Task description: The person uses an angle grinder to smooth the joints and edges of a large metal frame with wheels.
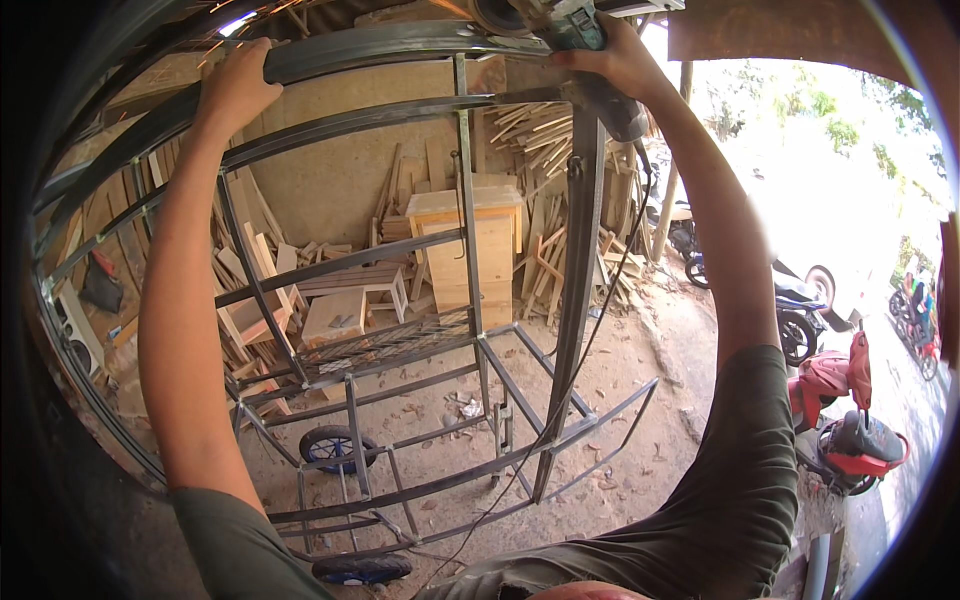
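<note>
Both my arms are raised to the top of a large welded metal frame [583, 200]. My left hand [238, 88] is closed over its curved top bar [370, 52], toward the left. At the upper right, my right hand [628, 62] grips a teal and dark angle grinder [575, 28]. The grinder's head lies at the top bar, by its right end, and is partly cut off by the picture's edge. Orange streaks like sparks show just left of it. From the grinder's rear a black cord [625, 262] hangs down across the frame.
Lower bars and a mesh panel [390, 345] belong to the frame, with a small blue-rimmed wheel [335, 447] below. Behind stand a wooden cabinet [470, 245] and stacked wood offcuts [545, 130]. Motorbikes, including a red scooter [850, 440], are parked at the right.
</note>
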A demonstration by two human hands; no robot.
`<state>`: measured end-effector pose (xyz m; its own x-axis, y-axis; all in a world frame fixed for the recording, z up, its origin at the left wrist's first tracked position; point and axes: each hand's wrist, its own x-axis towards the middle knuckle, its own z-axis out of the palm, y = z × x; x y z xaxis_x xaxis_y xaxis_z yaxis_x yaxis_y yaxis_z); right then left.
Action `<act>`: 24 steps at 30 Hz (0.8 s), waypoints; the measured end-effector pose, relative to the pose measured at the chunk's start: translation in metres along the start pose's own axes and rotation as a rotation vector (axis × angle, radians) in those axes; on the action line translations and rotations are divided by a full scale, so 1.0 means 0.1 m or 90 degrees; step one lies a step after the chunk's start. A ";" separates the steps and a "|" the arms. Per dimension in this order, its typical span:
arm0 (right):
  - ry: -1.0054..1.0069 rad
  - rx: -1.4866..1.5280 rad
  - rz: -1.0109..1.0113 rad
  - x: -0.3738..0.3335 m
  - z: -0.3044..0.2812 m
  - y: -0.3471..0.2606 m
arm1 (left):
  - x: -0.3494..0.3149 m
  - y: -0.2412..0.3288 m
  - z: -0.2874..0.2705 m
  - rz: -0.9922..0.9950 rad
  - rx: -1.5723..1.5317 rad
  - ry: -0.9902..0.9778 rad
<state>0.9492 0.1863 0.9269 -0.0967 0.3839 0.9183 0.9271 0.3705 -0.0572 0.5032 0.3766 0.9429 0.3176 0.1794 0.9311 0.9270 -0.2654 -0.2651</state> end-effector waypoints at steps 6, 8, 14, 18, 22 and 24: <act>-0.006 0.006 0.060 -0.14 -0.16 0.21 | 0.00 0.11 -0.08 -0.034 -0.004 -0.068; 0.018 -0.005 0.059 -0.13 -0.14 0.42 | 0.00 0.04 -0.03 -0.007 0.015 -0.030; 0.077 -0.027 0.040 -0.10 -0.17 1.07 | -0.01 0.15 -0.09 -0.029 0.015 -0.045; 0.065 0.037 0.055 -0.12 -0.15 0.91 | -0.01 0.16 -0.14 -0.034 0.008 -0.066; -0.012 0.069 0.064 -0.17 -0.15 0.22 | -0.03 0.15 -0.18 -0.029 -0.004 -0.064; -0.019 0.083 0.048 -0.11 -0.11 0.14 | -0.02 0.16 -0.17 -0.028 -0.012 -0.067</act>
<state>0.9675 0.1783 0.9198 -0.0414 0.4397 0.8972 0.8771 0.4460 -0.1781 0.5141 0.3556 0.9414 0.2961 0.2891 0.9104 0.9369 -0.2731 -0.2180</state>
